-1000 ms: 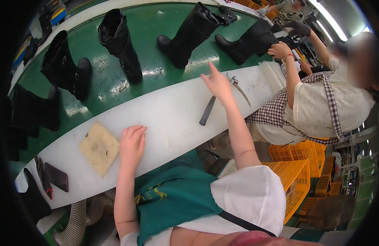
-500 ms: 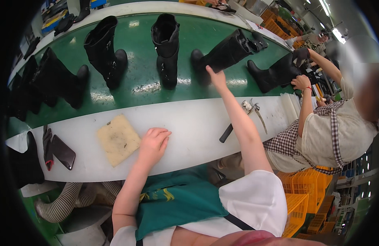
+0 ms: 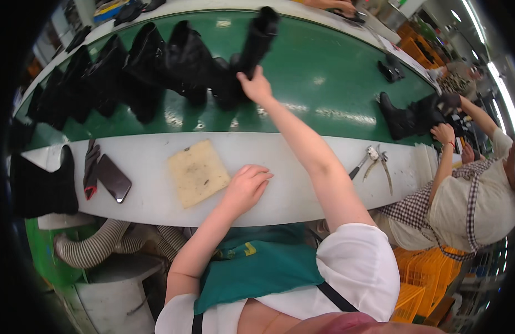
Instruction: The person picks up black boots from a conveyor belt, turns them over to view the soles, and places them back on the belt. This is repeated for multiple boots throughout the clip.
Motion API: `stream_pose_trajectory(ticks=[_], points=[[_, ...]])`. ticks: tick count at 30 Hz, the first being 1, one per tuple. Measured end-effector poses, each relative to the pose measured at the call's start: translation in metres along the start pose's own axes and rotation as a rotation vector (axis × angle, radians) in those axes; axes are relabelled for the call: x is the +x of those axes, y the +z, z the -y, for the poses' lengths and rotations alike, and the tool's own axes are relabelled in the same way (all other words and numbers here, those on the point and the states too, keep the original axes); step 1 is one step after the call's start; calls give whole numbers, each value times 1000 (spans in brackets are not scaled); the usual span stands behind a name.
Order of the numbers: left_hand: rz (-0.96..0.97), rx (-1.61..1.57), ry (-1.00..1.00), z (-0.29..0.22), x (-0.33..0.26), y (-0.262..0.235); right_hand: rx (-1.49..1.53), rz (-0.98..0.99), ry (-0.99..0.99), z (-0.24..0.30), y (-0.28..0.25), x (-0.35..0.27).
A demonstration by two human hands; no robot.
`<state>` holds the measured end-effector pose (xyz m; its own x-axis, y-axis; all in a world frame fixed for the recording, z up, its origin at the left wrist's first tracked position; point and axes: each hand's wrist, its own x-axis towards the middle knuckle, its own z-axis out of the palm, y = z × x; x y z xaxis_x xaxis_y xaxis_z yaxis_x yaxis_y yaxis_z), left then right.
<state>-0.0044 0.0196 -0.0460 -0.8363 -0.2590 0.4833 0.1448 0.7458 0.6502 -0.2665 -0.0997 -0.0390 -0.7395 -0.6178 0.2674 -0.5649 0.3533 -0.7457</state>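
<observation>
My right hand (image 3: 256,86) reaches far over the green surface (image 3: 319,72). Its fingers are closed on a tall black boot (image 3: 260,39), which is tilted and blurred by motion. Just left of that boot, several more black boots (image 3: 185,58) stand crowded in a row, some overlapping. My left hand (image 3: 249,186) lies on the white worktop (image 3: 293,189), fingers outstretched and close together, nothing visible in it. Beside it is a stained, pale yellow square pad (image 3: 198,173).
Pincers (image 3: 380,161) and a hammer (image 3: 370,153) lie on the right of the worktop. A phone (image 3: 114,178), a dark glove (image 3: 91,170) and a black boot shaft (image 3: 43,183) are at left. A co-worker's hands (image 3: 444,133) hold another boot (image 3: 405,117). Orange crates (image 3: 427,273) stand behind.
My right hand has moved left with the boot, which is now close to the other boots. The boots that stood spaced apart are now bunched together. My left hand still rests on the worktop.
</observation>
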Motion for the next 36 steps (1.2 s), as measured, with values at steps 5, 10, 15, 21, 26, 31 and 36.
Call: stream_pose_trajectory(ticks=[5, 10, 15, 21, 26, 31, 36], points=[[-30, -10, 12, 8, -4, 2, 831, 280, 411, -42, -64, -10], [4, -2, 0, 2, -3, 3, 1103, 306, 406, -24, -163, -99], [23, -267, -155, -26, 8, -12, 1096, 183, 133, -34, -209, -188], [-91, -761, -248, -56, 34, -3, 973, -21, -128, -81, -173, -288], [-173, -896, -288, -44, 33, 13, 321, -15, -77, -58, -164, -330], [-220, -865, -282, -39, 35, 14, -124, 58, -505, 0, -190, -309], [36, -1441, -653, -53, 50, 14, 219, 157, -482, 14, -207, -278]])
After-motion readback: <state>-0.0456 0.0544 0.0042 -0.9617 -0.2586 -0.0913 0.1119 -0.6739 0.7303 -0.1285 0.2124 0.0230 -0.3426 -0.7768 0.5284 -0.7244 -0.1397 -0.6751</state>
